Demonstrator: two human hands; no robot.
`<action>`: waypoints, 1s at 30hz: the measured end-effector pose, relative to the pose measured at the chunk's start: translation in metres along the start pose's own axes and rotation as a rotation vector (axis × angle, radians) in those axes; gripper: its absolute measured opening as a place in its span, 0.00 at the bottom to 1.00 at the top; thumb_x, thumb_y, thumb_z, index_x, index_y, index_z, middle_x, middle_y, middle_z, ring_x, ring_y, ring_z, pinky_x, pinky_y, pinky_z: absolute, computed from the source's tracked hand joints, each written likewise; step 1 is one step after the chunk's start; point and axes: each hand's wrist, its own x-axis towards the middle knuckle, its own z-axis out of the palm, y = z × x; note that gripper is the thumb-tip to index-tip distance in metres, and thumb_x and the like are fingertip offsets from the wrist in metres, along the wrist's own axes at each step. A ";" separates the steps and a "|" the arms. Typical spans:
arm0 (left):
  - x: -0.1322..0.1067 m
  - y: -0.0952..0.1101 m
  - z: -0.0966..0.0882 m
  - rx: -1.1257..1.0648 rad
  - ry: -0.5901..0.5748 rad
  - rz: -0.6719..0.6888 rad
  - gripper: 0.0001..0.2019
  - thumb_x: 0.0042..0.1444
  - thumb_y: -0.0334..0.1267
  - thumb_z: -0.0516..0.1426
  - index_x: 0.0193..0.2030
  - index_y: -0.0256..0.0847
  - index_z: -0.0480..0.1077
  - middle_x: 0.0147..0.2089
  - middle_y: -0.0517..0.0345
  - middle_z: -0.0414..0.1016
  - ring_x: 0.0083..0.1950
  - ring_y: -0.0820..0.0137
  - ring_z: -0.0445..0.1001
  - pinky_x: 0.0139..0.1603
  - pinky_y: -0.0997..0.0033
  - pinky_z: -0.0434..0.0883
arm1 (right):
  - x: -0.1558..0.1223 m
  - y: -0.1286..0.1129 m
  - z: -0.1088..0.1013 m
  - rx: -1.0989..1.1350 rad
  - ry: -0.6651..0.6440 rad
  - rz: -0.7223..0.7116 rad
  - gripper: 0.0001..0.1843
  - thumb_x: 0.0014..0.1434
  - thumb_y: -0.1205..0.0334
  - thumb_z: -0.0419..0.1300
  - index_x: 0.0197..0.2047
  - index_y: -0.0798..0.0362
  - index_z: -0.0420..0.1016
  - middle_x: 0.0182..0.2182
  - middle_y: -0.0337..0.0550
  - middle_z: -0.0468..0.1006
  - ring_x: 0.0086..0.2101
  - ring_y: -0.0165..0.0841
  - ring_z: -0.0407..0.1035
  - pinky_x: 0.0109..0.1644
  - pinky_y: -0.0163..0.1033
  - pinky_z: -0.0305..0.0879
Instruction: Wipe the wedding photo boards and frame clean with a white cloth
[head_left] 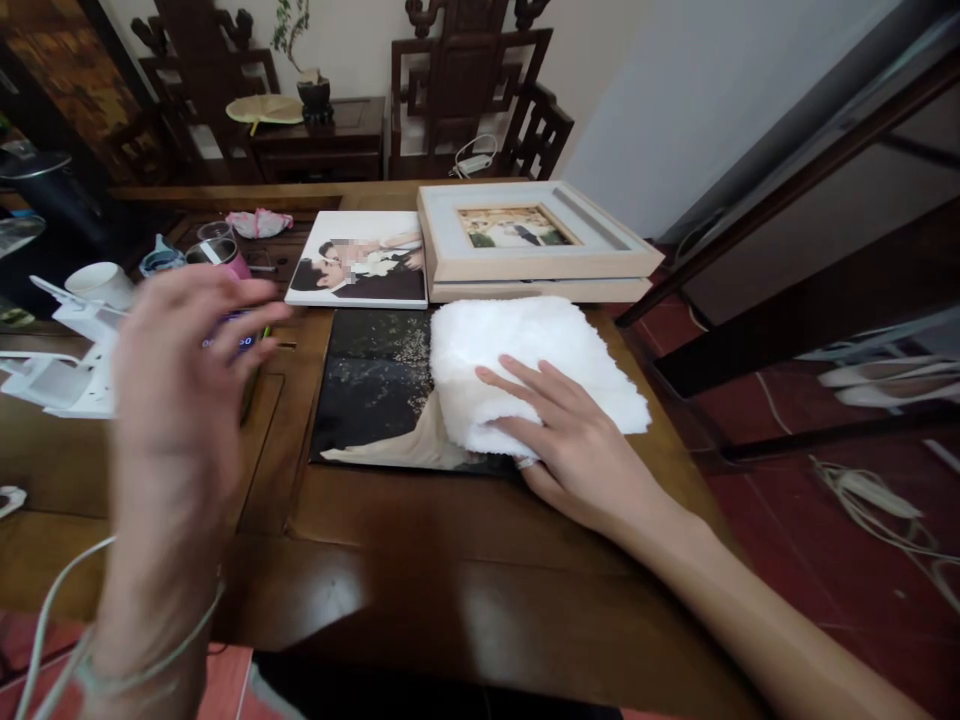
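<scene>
A white fluffy cloth (525, 350) covers the right part of a dark glossy photo panel (375, 380), which lies flat on the wooden table. My right hand (570, 440) rests on the cloth with its fingers spread, pressing it from above. On the panel's uncovered part, a pale trailing gown and small light flecks show. My left hand (187, 370) is raised at the left, smeared a little by motion, its fingers apart and nothing visible in them. Behind those fingers is a phone (244, 343) with a lit screen, mostly hidden.
Beyond the panel lie a white-edged couple photo (360, 265) and stacked pale wooden frames (540, 265). At the left are a white power strip (90, 350), a paper cup (101, 285) and a cable. The table's right edge (675, 450) borders red floor tiles.
</scene>
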 end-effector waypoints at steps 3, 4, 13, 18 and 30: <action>0.023 -0.011 0.054 -0.083 -0.052 0.066 0.04 0.58 0.35 0.54 0.39 0.41 0.68 0.45 0.57 0.77 0.49 0.65 0.77 0.51 0.63 0.73 | 0.000 -0.001 0.000 -0.008 -0.002 -0.003 0.23 0.46 0.79 0.53 0.43 0.56 0.77 0.63 0.58 0.68 0.65 0.54 0.55 0.65 0.68 0.56; 0.029 -0.019 0.068 -0.036 -0.082 0.106 0.04 0.57 0.33 0.54 0.39 0.40 0.69 0.44 0.56 0.77 0.48 0.65 0.76 0.52 0.64 0.73 | 0.000 0.000 0.001 -0.009 0.000 0.002 0.23 0.46 0.79 0.53 0.43 0.55 0.77 0.63 0.57 0.68 0.65 0.53 0.54 0.65 0.67 0.56; 0.031 -0.073 0.082 0.437 -0.272 0.426 0.14 0.63 0.34 0.49 0.53 0.38 0.68 0.56 0.47 0.72 0.60 0.60 0.68 0.63 0.56 0.64 | -0.004 0.008 0.003 0.013 0.023 0.035 0.24 0.44 0.80 0.53 0.42 0.55 0.78 0.63 0.55 0.68 0.66 0.52 0.53 0.66 0.66 0.55; 0.021 -0.080 0.075 0.580 -0.470 0.382 0.21 0.67 0.38 0.45 0.64 0.36 0.62 0.70 0.43 0.60 0.73 0.55 0.52 0.69 0.46 0.54 | -0.010 -0.023 -0.008 -0.008 0.024 -0.061 0.17 0.49 0.80 0.52 0.36 0.55 0.77 0.61 0.61 0.70 0.65 0.55 0.55 0.62 0.68 0.60; 0.021 -0.086 0.073 0.545 -0.474 0.405 0.25 0.67 0.41 0.45 0.68 0.33 0.58 0.71 0.42 0.58 0.74 0.55 0.51 0.71 0.48 0.53 | 0.017 0.008 -0.009 0.053 -0.088 0.004 0.25 0.48 0.78 0.53 0.48 0.53 0.77 0.62 0.53 0.69 0.64 0.51 0.57 0.66 0.65 0.55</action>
